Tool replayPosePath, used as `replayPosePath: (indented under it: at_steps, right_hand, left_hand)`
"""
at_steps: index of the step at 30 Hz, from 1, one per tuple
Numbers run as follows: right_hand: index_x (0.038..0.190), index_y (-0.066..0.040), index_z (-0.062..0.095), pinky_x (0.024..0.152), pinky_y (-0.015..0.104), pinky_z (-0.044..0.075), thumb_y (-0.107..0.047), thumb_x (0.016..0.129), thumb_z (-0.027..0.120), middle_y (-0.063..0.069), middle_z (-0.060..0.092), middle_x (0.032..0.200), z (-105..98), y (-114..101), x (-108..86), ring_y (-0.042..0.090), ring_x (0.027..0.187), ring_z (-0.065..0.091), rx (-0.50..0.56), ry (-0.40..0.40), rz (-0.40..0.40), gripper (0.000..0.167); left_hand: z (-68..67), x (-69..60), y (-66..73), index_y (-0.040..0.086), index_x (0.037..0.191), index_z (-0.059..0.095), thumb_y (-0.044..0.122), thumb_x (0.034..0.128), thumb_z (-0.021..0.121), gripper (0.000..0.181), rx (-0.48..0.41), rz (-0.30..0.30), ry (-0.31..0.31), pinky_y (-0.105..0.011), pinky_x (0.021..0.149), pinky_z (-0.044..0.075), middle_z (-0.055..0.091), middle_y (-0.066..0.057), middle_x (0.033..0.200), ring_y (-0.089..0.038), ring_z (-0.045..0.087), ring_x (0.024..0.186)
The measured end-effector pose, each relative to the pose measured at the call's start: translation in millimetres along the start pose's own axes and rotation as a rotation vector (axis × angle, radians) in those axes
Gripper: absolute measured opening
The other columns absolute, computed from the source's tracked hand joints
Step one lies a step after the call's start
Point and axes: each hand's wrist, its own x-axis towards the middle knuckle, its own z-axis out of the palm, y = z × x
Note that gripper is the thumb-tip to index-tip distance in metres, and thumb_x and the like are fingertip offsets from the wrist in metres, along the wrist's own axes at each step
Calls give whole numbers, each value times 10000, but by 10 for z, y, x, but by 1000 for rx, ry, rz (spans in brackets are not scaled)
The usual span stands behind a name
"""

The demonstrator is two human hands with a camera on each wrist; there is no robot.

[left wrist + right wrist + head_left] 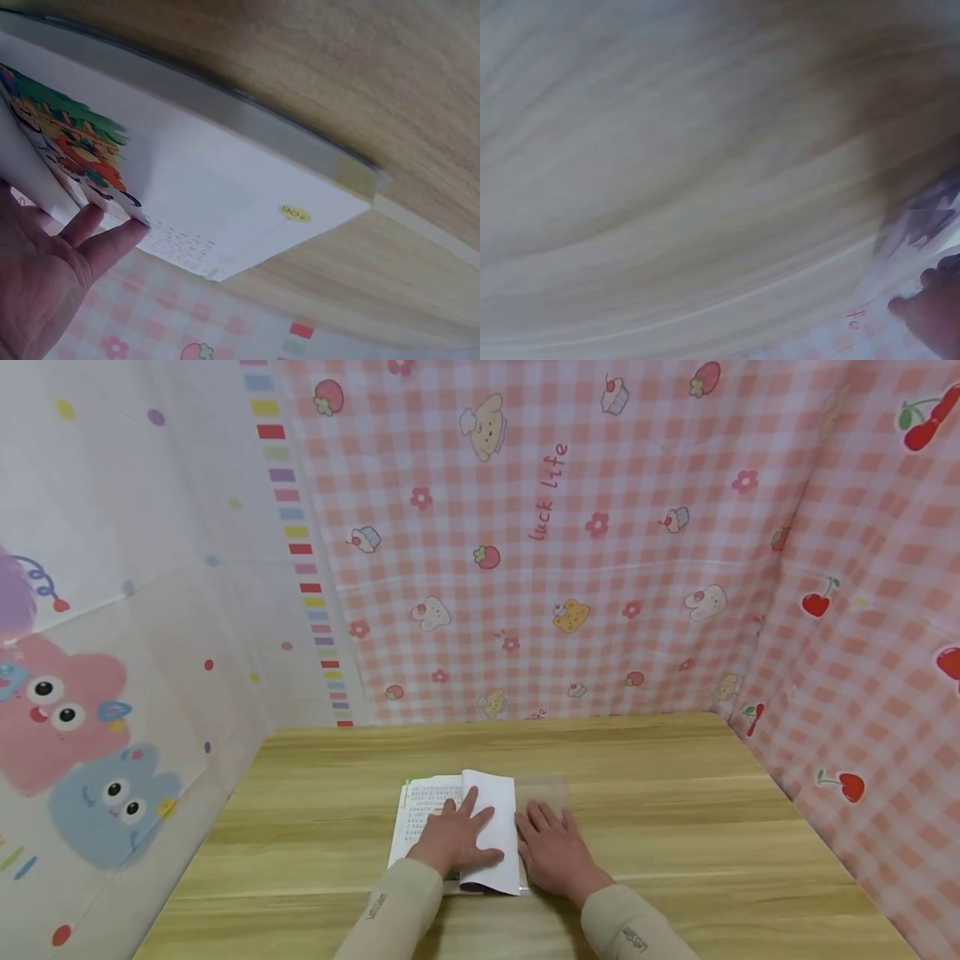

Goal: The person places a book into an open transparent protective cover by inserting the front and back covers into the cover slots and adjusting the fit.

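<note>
A book [422, 814] with printed text lies on the table, and a blank white sheet [495, 793] is folded over its right part. My left hand [454, 838] rests across the book and the sheet with its fingers spread. In the left wrist view a colour picture [82, 142] and a yellow page mark [294, 214] show on the book's page. To the right, my right hand [555, 852] lies flat beside the sheet, on a clear plastic film [552, 787] that sticks out past the book. The right wrist view catches only part of that hand and the film's shiny edge.
The wood-grain table [675, 827] extends around the book on all sides. Behind it hangs a pink checked cloth [600, 568], with another on the right and a white cartoon-printed cloth [187, 635] on the left.
</note>
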Motion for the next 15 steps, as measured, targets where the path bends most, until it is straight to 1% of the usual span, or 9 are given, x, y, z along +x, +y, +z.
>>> replayPosePath:
  at_steps: [3, 5, 10, 15]
  right_hand:
    - [1456, -65, 481, 1074, 638, 292, -306, 1036, 449, 205, 422, 1505, 24, -41, 20, 388, 1393, 367, 37, -10, -49, 485]
    - [1466, -67, 469, 1078, 627, 299, -306, 1038, 443, 203, 410, 1515, 19, -70, 16, 389, 1394, 364, 71, -38, -57, 491]
    - [1492, -71, 439, 1101, 610, 275, -320, 1056, 409, 192, 362, 1551, -56, -125, -8, 382, 1423, 321, 105, -113, -30, 503]
    - [1504, -66, 419, 1113, 608, 253, -303, 1061, 407, 191, 335, 1565, -137, -157, -18, 382, 1438, 290, 128, -158, -18, 502]
  left_hand:
    - [3, -1, 13, 222, 1482, 484, 667, 850, 602, 782, -7, -13, 1, -608, 966, 426, 284, -117, 1605, -436, 402, 1338]
    - [8, 1, 21, 220, 1481, 486, 665, 855, 600, 776, -10, -16, 2, -618, 965, 423, 286, -121, 1604, -444, 403, 1339]
    - [14, 8, 2, 225, 1498, 461, 690, 865, 565, 793, -7, -6, -6, -621, 953, 432, 269, -109, 1612, -441, 405, 1338]
    - [-11, 11, -72, 215, 1535, 398, 669, 885, 564, 810, -67, -8, -33, -569, 944, 460, 214, -77, 1635, -411, 418, 1337]
